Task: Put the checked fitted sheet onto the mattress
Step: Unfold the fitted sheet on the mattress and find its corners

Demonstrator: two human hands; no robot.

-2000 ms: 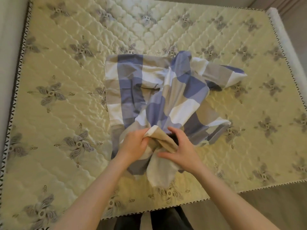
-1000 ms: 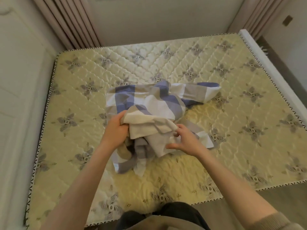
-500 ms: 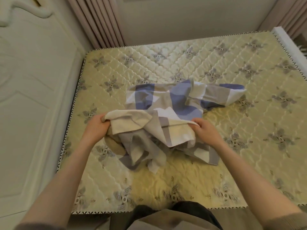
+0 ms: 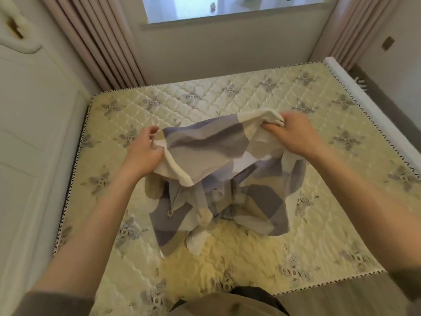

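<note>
Currently both hands are raised over the middle of the mattress with the checked fitted sheet stretched between them. Left hand pinches the sheet's cream edge on the left side, thumb and fingers curled onto the cloth. Right hand is clenched round a bunched cream corner, held a little farther from the camera than the left. Between the hands a blue, grey and cream panel hangs taut. The rest of the sheet droops below in a crumpled heap, its lower folds resting on the quilted mattress top near the close edge. Mattress is otherwise uncovered, floral pattern showing. Pink curtains hang at the far left, beside a window. White panelled board runs along the mattress's left side.
</note>
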